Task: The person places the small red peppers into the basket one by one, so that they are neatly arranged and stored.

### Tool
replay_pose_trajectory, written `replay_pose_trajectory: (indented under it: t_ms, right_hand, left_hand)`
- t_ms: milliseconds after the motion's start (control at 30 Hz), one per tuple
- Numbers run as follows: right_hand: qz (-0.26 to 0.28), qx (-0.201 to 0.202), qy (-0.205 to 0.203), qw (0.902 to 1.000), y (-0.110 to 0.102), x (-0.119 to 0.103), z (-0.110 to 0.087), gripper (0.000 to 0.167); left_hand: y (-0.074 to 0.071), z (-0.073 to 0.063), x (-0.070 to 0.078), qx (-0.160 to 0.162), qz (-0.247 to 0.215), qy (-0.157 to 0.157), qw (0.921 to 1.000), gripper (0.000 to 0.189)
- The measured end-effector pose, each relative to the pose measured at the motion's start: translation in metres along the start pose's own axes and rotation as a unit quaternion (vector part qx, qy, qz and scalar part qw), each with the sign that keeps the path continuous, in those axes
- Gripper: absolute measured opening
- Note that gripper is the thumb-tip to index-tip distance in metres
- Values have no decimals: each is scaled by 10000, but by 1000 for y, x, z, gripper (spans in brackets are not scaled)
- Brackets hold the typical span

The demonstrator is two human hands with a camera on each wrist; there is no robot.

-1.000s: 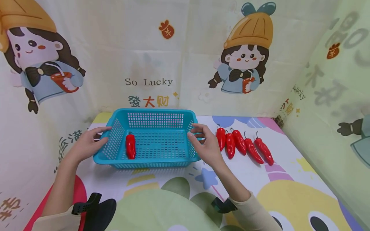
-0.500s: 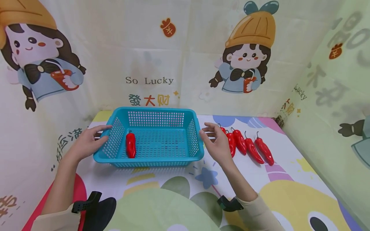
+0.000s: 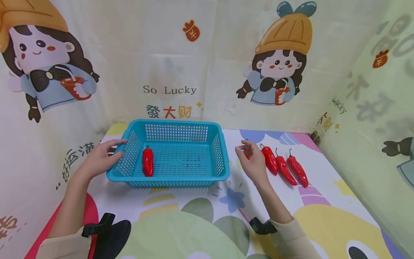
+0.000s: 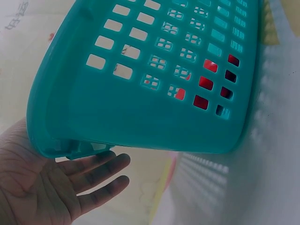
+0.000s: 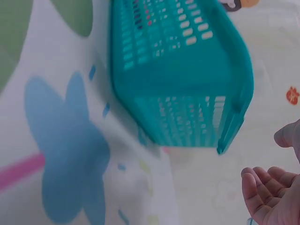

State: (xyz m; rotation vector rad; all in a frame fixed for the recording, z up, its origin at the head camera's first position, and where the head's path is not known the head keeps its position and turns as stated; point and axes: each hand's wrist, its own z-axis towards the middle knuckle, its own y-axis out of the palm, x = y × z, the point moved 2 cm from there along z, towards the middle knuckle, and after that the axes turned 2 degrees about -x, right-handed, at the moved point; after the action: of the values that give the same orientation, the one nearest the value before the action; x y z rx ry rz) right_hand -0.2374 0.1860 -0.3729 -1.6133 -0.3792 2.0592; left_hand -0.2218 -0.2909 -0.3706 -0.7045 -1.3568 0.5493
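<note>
We see a left hand [image 3: 100, 158], fingers nearly straight, touching the left side of a turquoise, rectangular, perforated plastic basket [image 3: 168, 178], seemingly steadying it. One glossy, long red pepper [image 3: 147, 162] lies inside, leftward. Right of the basket, an empty right hand [image 3: 254, 163] hovers, loosely curved; a pick-up, we judge, needs a pinch. Farther right lie shiny, tapered red peppers [image 3: 286, 171], some partly hidden.

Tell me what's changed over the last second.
The right hand has moved right, away from the basket, and now partly hides the peppers outside in the head view. The left hand stays at the basket's left end; the pepper inside lies as before.
</note>
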Motion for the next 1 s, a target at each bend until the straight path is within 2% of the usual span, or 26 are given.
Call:
replay_pose_trajectory:
  t_ms: [267,533,1000]
  right_hand:
    - [-30,97,605,9981,-10,27,11,55]
    - [-527,-40,995,9936,-13,45,26,57]
    - [-1291,-312,1124,9848,-13,64,46,59]
  left_hand:
    - [1,0,2,-46,-53,-32,10000,56]
    - [0,0,0,-6,-28,-87,10000,57]
    - [1,2,-3,-20,-77,-105,9999,58]
